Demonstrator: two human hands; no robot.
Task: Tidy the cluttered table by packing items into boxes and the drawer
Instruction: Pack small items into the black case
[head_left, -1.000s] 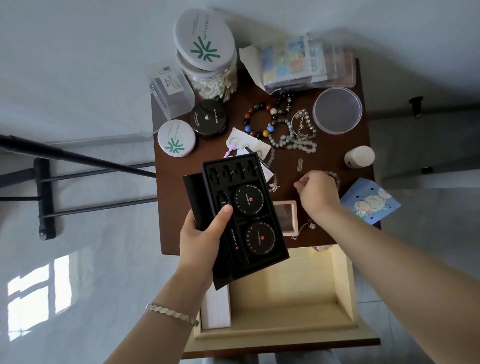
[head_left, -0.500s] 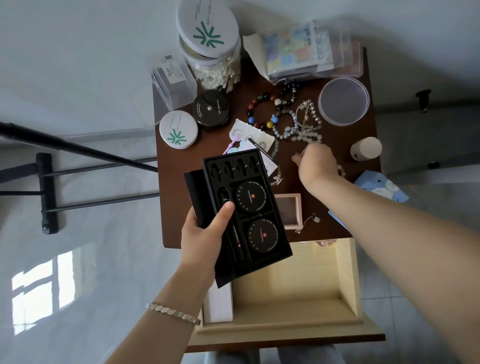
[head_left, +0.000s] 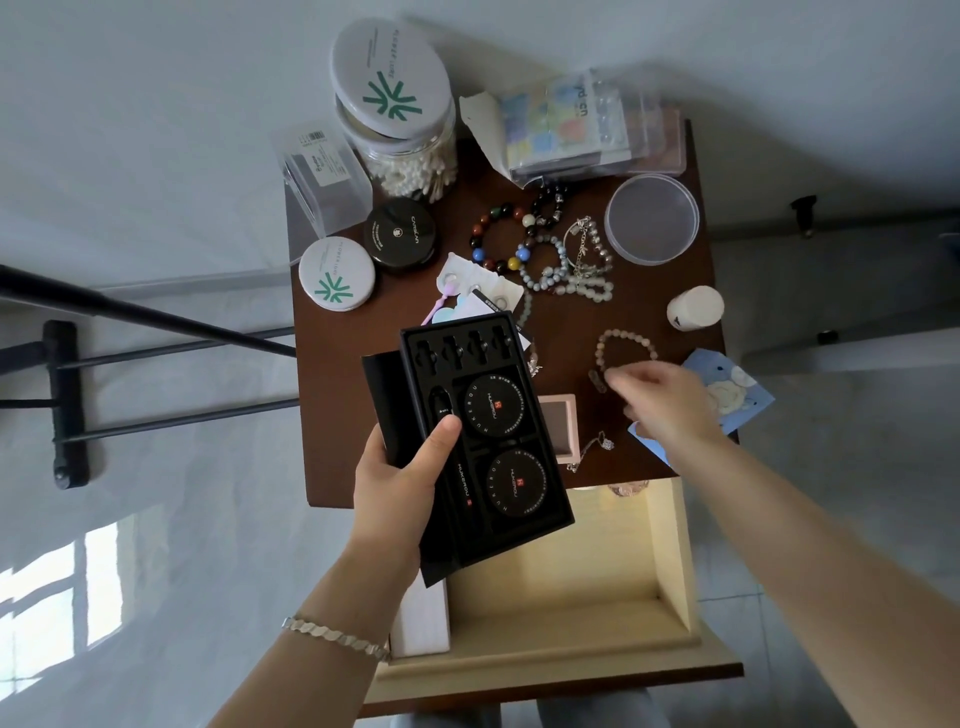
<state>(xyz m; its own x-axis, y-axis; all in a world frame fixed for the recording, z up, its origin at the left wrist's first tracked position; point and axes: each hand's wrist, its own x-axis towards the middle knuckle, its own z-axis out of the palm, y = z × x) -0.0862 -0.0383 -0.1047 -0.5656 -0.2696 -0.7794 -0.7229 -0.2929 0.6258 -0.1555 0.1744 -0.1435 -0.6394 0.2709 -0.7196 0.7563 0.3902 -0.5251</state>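
The left hand (head_left: 397, 483) grips the open black box (head_left: 488, 441) by its edge, thumb across the insert. It holds the box level above the pulled-out drawer (head_left: 670, 561), I'd guess to keep it ready for filling. The right hand (head_left: 670, 405) hovers just beside a pink bead bracelet (head_left: 626, 343) and a small clip (head_left: 597, 382), fingers half-curled and blurred, so I cannot tell whether they hold anything. The little brown table (head_left: 337, 415) is crowded with more bracelets (head_left: 561, 249), a cotton-bud jar (head_left: 400, 130) and a clear tub (head_left: 652, 218), with pale floor around it.
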